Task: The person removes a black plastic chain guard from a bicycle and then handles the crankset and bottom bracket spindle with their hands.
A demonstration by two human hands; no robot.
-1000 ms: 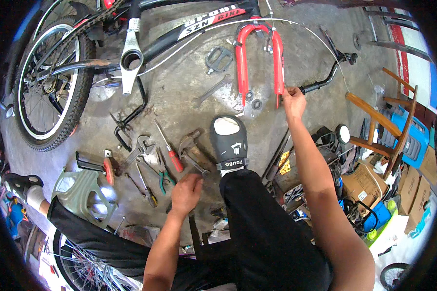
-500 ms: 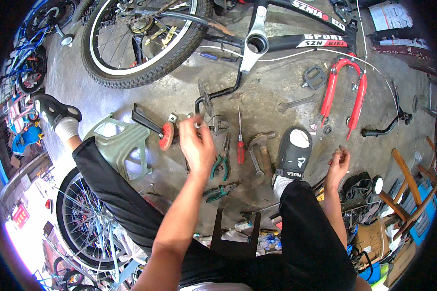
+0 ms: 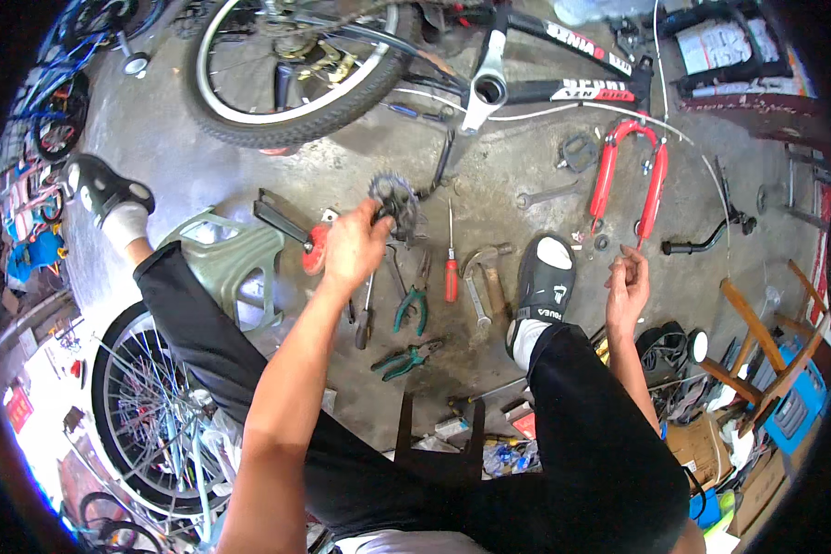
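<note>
My left hand (image 3: 358, 247) is closed on a bicycle crankset, its fingers around the lower part beside the toothed chainring (image 3: 393, 192). One black crank arm (image 3: 446, 162) slants up and away from the ring. Just left of this hand lies a red round piece (image 3: 314, 251) with a black bar. My right hand (image 3: 628, 284) hovers by the lower tip of a red bicycle fork (image 3: 606, 180), fingers loosely curled and apart, with nothing visible in it. Between the hands lie a red-handled screwdriver (image 3: 451, 277), green-handled pliers (image 3: 411, 311), an open-end wrench (image 3: 477, 300) and a hammer (image 3: 497, 286).
A black bicycle frame (image 3: 535, 94) with a wheel (image 3: 249, 129) lies at the far side, a white cable curving past it. A pedal (image 3: 578, 153) and another wrench (image 3: 547, 195) are near the fork. A green plastic stool (image 3: 266, 245) is left; a wooden chair (image 3: 743, 305) stands right.
My left hand has closed on the crankset and tilted it, so the chainring now shows more of its face. My right hand has moved slightly left and up, nearer the fork tip.
</note>
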